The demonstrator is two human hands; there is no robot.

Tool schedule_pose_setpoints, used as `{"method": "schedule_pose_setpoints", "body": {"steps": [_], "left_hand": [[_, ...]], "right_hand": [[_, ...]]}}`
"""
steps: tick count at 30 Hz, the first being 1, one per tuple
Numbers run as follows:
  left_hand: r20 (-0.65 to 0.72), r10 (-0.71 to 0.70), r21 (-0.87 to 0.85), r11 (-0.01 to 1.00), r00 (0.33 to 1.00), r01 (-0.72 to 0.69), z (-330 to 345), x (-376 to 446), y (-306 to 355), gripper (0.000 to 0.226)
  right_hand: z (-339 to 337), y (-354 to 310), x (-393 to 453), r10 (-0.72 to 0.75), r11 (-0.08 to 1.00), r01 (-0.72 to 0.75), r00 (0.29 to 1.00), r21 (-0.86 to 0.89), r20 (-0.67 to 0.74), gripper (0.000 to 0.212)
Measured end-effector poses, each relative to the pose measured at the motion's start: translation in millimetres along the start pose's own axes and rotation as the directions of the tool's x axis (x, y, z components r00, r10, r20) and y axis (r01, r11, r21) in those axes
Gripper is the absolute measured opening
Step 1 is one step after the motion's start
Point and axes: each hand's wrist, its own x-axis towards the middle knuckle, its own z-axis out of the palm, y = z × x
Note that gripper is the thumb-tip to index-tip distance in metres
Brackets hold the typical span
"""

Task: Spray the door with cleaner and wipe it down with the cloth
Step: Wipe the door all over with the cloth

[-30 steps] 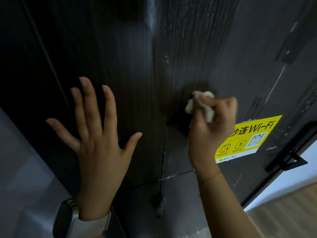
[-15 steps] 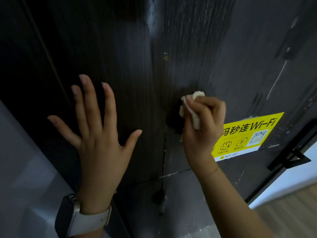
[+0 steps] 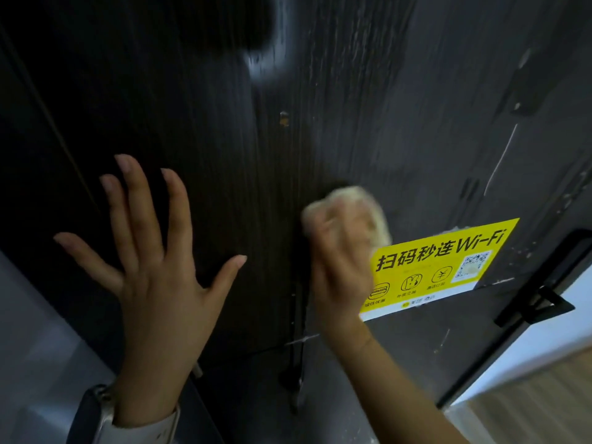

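Observation:
The dark wood-grain door (image 3: 368, 107) fills the view, streaked with wet marks near the top. My right hand (image 3: 339, 261) grips a crumpled pale cloth (image 3: 368, 206) and presses it against the door just left of a yellow Wi-Fi sticker (image 3: 442, 267); hand and cloth are motion-blurred. My left hand (image 3: 153, 267) lies flat against the door's darker left part, fingers spread, a watch on its wrist. No spray bottle is in view.
A black handle or latch (image 3: 538, 302) juts out at the door's right edge. Beyond it show a pale wall and wooden floor (image 3: 538, 398). A grey surface (image 3: 35, 347) lies at the lower left. White scratches mark the door's right side.
My right hand with the cloth slid left across the door, then back a little to the right, rubbing beside the sticker. My left hand stayed flat in the same spot.

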Motion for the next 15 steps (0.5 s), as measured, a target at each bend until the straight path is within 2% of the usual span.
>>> {"method": "schedule_pose_setpoints", "body": {"steps": [2, 4, 5, 7, 9, 11, 12, 13, 15], "left_hand": [[0.005, 0.007, -0.008, 1.000, 1.000, -0.007, -0.6, 0.5, -0.5, 0.107], [0.008, -0.002, -0.008, 1.000, 1.000, 0.002, -1.0, -0.3, -0.9, 0.106], [0.011, -0.006, -0.004, 1.000, 1.000, 0.006, -1.2, -0.8, -0.8, 0.106], [0.015, 0.001, 0.008, 1.000, 1.000, -0.001, -1.2, -0.9, -0.6, 0.107], [0.011, 0.003, 0.022, 1.000, 1.000, -0.003, -0.3, -0.3, -0.6, 0.108], [0.006, -0.003, 0.017, 1.000, 1.000, 0.002, 0.1, 0.0, 0.0, 0.107], [0.003, -0.002, 0.009, 1.000, 1.000, 0.002, 0.3, 0.4, 0.0, 0.106], [0.002, -0.002, 0.006, 1.000, 1.000, 0.002, 0.4, 0.6, -0.4, 0.105], [0.007, 0.001, 0.012, 1.000, 1.000, -0.001, 0.2, 1.5, -0.6, 0.103]], "right_hand": [[2.0, -1.9, -27.5, -0.236, 0.972, 0.233, 0.946, 0.042, 0.224, 0.034], [-5.2, 12.8, -19.4, -0.342, 0.937, 0.345, 0.880, 0.050, 0.330, 0.039], [-9.7, 19.6, -6.2, -0.311, 0.947, 0.319, 0.898, 0.027, 0.310, 0.038], [-20.7, 34.3, 32.4, -0.139, 0.986, 0.148, 0.984, -0.075, 0.112, 0.037], [-30.6, 43.6, 70.0, -0.011, 0.995, -0.001, 0.993, -0.099, -0.121, 0.036], [-27.1, 34.6, 73.1, 0.061, 0.995, -0.073, 0.985, -0.070, -0.162, 0.032], [-21.2, 25.8, 62.1, 0.044, 0.998, -0.048, 0.994, -0.043, -0.099, 0.032], [-14.9, 16.9, 44.2, -0.034, 0.999, 0.034, 0.999, -0.008, 0.012, 0.032], [-9.0, 6.1, 11.9, -0.266, 0.964, 0.261, 0.931, 0.053, 0.251, 0.035]]}}
